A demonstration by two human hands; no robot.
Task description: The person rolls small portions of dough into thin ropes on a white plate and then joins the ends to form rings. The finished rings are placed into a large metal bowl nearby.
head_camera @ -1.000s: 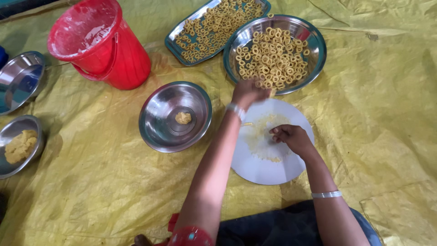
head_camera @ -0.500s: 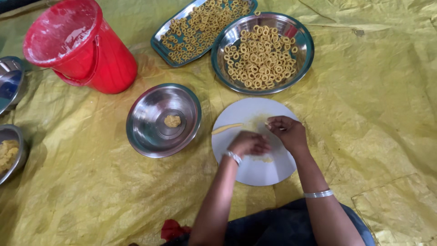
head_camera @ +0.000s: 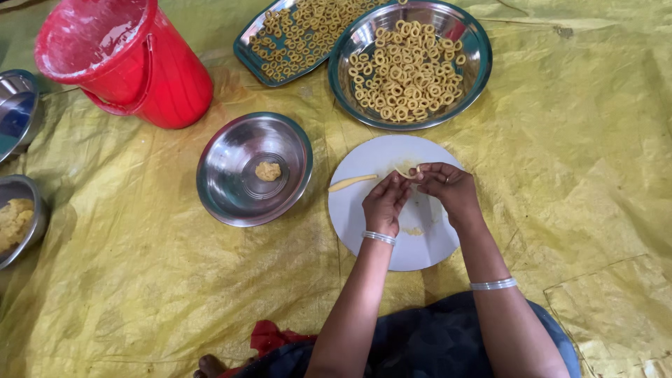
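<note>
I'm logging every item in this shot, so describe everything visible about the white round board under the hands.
The white round board lies flat on the yellow sheet, just right of the steel bowl. It looks smooth, plastic or similar, smeared with yellowish dough traces. A thin dough strip lies on its upper left. The left hand and right hand work a dough piece above it. Its near edge meets the person's dark clothing.

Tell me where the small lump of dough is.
In the head view, the lump of dough sits in the steel bowl, left of the white plate and below the red bucket.
</note>
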